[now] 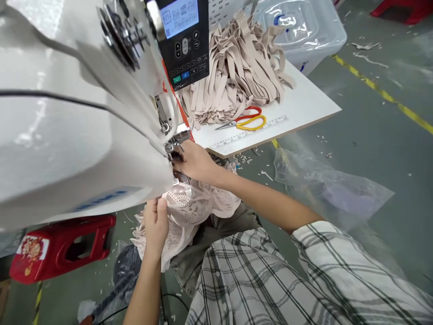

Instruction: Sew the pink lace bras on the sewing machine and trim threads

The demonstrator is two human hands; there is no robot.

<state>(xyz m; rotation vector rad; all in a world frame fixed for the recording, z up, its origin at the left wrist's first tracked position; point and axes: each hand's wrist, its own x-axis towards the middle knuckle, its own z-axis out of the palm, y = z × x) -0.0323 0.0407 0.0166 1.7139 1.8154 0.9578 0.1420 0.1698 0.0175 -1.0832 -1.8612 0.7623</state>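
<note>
A pale pink lace garment (192, 205) hangs over my lap below the white sewing machine (111, 176). My left hand (156, 223) is closed at the garment's left edge, thumb against bent fingers, just under the machine head. My right hand (196, 162) reaches in beside the needle and presser foot area (176, 151). Its fingertips are hidden behind the machine's metal parts, so I cannot tell what they hold. The garment's upper part lies near the presser foot, partly covered by the machine head.
A control panel (185, 45) is mounted beside the machine. On the white table (311, 101) lie a heap of beige straps (237, 72), red-and-yellow-handled scissors (250, 122) and a ruler marking (250, 132). A plastic bin (304, 31), red stool (64, 246) and plastic bag (331, 189) stand around.
</note>
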